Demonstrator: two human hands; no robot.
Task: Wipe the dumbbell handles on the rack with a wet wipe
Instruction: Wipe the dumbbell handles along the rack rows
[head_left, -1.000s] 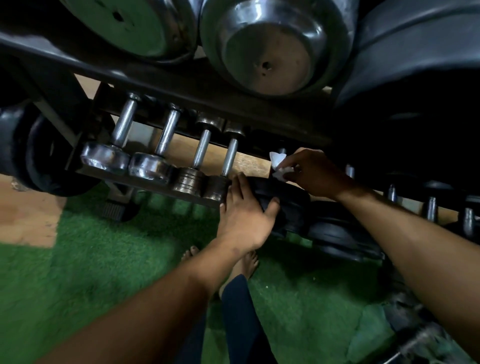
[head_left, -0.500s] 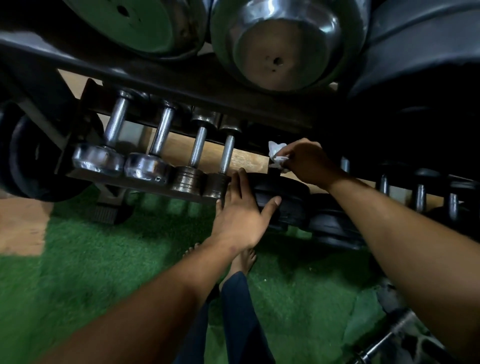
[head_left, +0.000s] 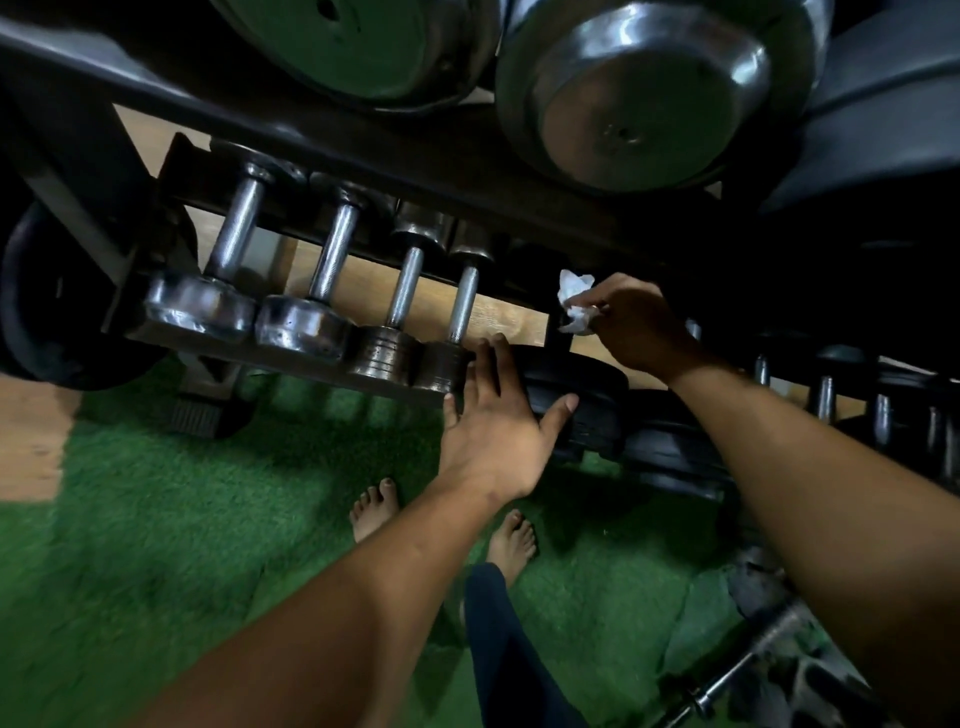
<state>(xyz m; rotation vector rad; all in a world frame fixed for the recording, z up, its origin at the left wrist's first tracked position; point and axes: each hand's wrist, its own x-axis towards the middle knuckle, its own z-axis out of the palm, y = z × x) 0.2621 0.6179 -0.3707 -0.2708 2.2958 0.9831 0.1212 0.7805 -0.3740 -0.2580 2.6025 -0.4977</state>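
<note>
The right hand (head_left: 636, 325) is pinching a crumpled white wet wipe (head_left: 574, 301) between curled fingers, holding it just above the black rubber-plated dumbbell (head_left: 582, 395) that is lying on the lower tier of the dark metal rack (head_left: 291, 366). The handle of that dumbbell is hidden in shadow behind the hand, so whether the wipe is touching it cannot be told. The left hand (head_left: 493, 421) is lying flat with straight, spread fingers, pressing against the near end of the same black dumbbell, its thumb resting on the plate's rim and its fingertips reaching up beside the small dark iron dumbbell (head_left: 452, 343) next to it.

To the left along the same tier three more chrome-handled dumbbells are sitting side by side: another small dark one (head_left: 392, 332) and two larger shiny steel ones (head_left: 311, 306) (head_left: 208, 291). Above, on the upper tier, large polished steel dumbbell heads (head_left: 639, 93) are looming over the view. Further black dumbbells with short chrome handles (head_left: 826, 397) are sitting to the right of the right forearm. Below, the person's bare feet (head_left: 511, 540) are standing on green artificial turf (head_left: 156, 519).
</note>
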